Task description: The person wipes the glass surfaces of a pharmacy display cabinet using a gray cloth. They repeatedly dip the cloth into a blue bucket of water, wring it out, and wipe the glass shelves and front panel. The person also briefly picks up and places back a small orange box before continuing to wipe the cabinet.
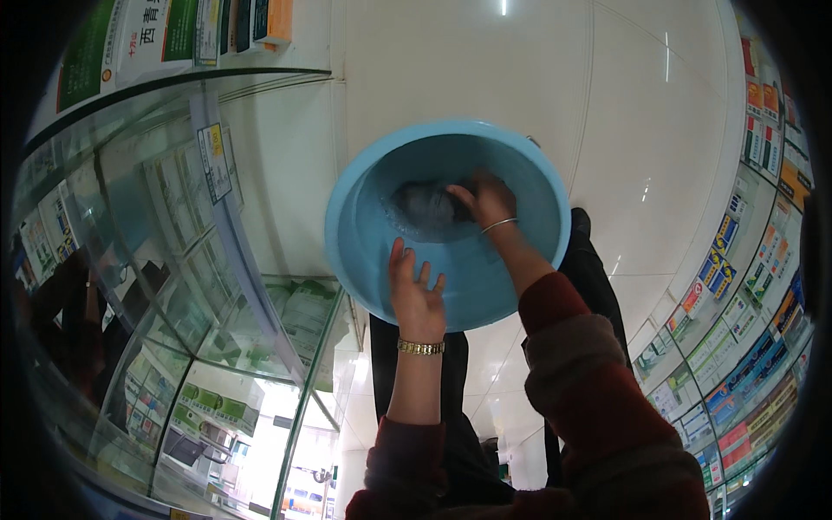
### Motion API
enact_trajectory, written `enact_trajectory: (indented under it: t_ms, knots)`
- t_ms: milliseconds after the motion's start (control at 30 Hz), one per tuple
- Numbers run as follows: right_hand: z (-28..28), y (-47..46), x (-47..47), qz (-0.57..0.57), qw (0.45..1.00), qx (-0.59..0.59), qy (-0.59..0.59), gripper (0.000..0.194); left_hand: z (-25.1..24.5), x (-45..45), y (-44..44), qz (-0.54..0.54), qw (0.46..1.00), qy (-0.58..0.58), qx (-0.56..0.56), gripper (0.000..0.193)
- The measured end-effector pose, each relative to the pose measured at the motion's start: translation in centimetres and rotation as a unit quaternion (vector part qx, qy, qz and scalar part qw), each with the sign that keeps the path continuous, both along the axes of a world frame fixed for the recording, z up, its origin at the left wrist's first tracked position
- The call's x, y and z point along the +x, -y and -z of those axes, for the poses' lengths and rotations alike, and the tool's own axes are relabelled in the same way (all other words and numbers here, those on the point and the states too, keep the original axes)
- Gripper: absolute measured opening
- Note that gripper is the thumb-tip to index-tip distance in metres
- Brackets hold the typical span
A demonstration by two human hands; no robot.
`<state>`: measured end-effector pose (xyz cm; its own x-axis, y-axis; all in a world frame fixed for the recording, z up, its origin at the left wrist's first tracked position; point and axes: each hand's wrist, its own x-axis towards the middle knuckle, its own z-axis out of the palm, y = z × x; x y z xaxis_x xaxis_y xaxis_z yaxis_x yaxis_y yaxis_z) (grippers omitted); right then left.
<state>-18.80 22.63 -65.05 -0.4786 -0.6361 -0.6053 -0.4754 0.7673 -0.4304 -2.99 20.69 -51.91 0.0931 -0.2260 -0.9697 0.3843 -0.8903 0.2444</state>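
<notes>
A light-blue plastic basin [339, 260] stands on the floor before me, with a little water in its bottom. In the water lies a dark wet cloth [422, 207], bunched up, with small bubbles along its edge. My right hand [491, 200] reaches into the basin and grips the cloth's right end; its fingers are blurred and partly hidden. A thin bangle circles that wrist. Palm up and fingers spread, my left hand [417, 289] hovers over the near part of the basin and holds nothing. It wears a gold-coloured watch band [421, 346].
Close on the left stands a glass display case [247, 325] with boxed goods inside and more boxes [175, 32] on top. Shelves [728, 312] packed with small boxes run along the right. Pale glossy tiles [455, 58] form the floor, and my dark-trousered legs [591, 260] flank the basin.
</notes>
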Motion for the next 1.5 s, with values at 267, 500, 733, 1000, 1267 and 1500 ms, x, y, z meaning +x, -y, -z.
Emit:
enact_trajectory:
  t_ms: [267,500,733,1000,1267,1500]
  knots:
    - [-4.6,-1.9,4.5,-0.047,0.978,-0.159,0.125,0.032,-0.2,1.0,0.3,0.047,0.999,0.001,-0.014,0.056]
    - [-24.5,-1.5,4.1,-0.105,0.928,-0.266,0.24,0.041,1.0,3.3,-0.6,0.023,0.978,-0.073,-0.196,0.059]
    - [-32.2,2.1,4.0,-0.023,0.874,-0.355,0.331,0.042,-1.6,1.8,-0.2,-0.169,0.888,-0.395,-0.164,0.061]
    - [-22.1,0.5,6.2,0.07,0.948,-0.269,0.152,0.036,-3.9,-1.2,0.6,-0.174,0.965,-0.149,-0.128,0.058]
    - [-17.4,-3.5,6.8,0.208,0.943,-0.247,0.08,0.021,1.7,2.3,-3.1,-0.212,0.949,-0.227,-0.047,0.039]
    - [-14.0,-3.2,5.4,0.058,0.971,-0.162,0.164,0.017,0.1,1.4,-2.8,-0.125,0.954,-0.273,-0.028,0.042]
